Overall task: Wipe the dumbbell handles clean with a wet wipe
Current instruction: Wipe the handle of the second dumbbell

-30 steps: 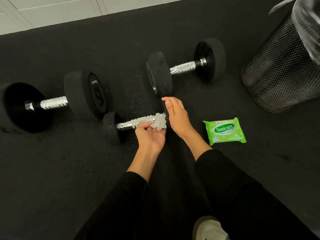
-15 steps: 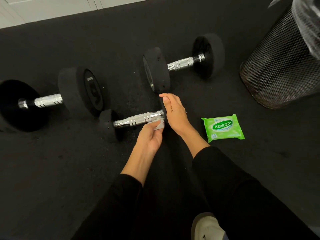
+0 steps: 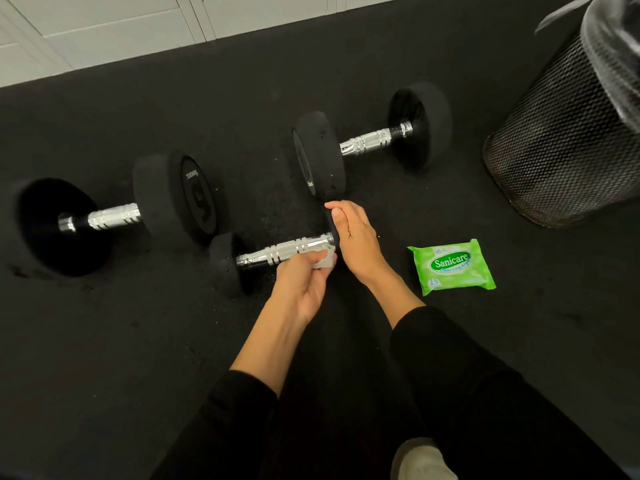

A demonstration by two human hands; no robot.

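A small dumbbell with a chrome handle (image 3: 277, 254) lies on the black floor in front of me. My left hand (image 3: 304, 282) pinches a crumpled white wet wipe (image 3: 325, 260) against the right end of that handle. My right hand (image 3: 353, 240) rests on the dumbbell's right head and hides most of it. A large dumbbell (image 3: 114, 216) lies to the left. Another dumbbell (image 3: 370, 142) lies behind, to the right.
A green pack of wipes (image 3: 452, 266) lies on the floor right of my right hand. A black mesh bin (image 3: 568, 147) with a clear liner stands at the far right. My dark-clothed legs and a light shoe (image 3: 422, 460) fill the foreground. White wall panels (image 3: 138, 26) border the mat.
The wipe has shifted from the top of the handle's right end to its near underside as my left hand turned. My right hand has stayed on the dumbbell's head.
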